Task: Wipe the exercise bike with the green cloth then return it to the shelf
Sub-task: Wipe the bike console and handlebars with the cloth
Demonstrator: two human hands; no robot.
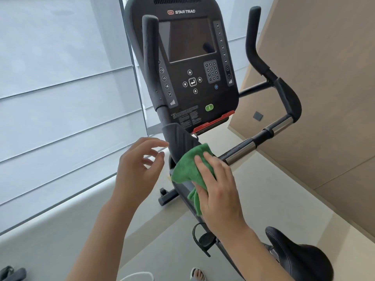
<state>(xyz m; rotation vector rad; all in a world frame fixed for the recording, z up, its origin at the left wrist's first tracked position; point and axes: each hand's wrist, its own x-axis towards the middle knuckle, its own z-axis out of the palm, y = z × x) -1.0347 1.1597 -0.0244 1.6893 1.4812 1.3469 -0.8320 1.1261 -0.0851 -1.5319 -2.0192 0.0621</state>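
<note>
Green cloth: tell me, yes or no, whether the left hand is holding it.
No: the right hand presses the green cloth against the bike frame, while the left hand hovers open beside it, touching nothing.

Brand: you'll read "STAR TRAC" atop the console [182, 63].
Left btn strip [166, 86]: 12, 15, 18, 21.
Keypad [212, 71]: digits, too small for you to read reliably.
</note>
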